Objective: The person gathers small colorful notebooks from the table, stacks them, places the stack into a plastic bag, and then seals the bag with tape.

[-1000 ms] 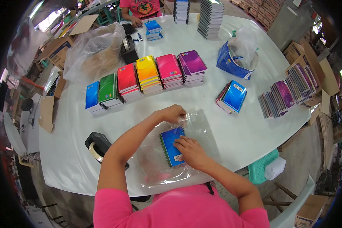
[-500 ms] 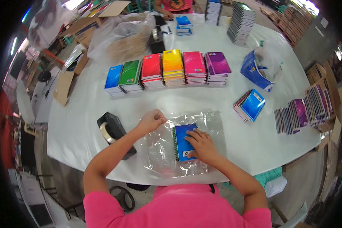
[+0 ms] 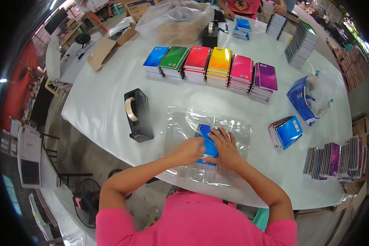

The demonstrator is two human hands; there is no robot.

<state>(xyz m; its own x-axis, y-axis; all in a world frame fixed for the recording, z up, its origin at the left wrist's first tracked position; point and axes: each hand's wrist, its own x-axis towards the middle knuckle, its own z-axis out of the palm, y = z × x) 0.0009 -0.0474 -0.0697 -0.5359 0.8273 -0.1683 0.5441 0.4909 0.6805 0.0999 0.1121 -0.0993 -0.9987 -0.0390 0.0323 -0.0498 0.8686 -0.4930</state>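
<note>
A blue spiral notebook [image 3: 209, 145] lies on a clear plastic sheet [image 3: 179, 122] in front of me. My right hand [image 3: 226, 148] rests on its right part, fingers spread flat. My left hand [image 3: 190, 151] is at the notebook's left side, fingers curled closed and slightly blurred; what they hold, if anything, is too hard to see. The plastic spreads out around the notebook, wrinkled and shiny. To the left stands a black tape dispenser [image 3: 141, 119] with a roll of tape.
Stacked notebooks in several colours form a row [image 3: 219, 61] across the table. At right are a small notebook pile [image 3: 289, 132], a blue bag [image 3: 301, 100] and a long row of notebooks [image 3: 332, 162]. Another person [image 3: 242, 6] is at the far side, near a second tape dispenser [image 3: 210, 36].
My left hand has moved right and nearer, from the plastic's far left corner to the notebook's left side. My right hand stays on the notebook, fingers more spread. The view has shifted.
</note>
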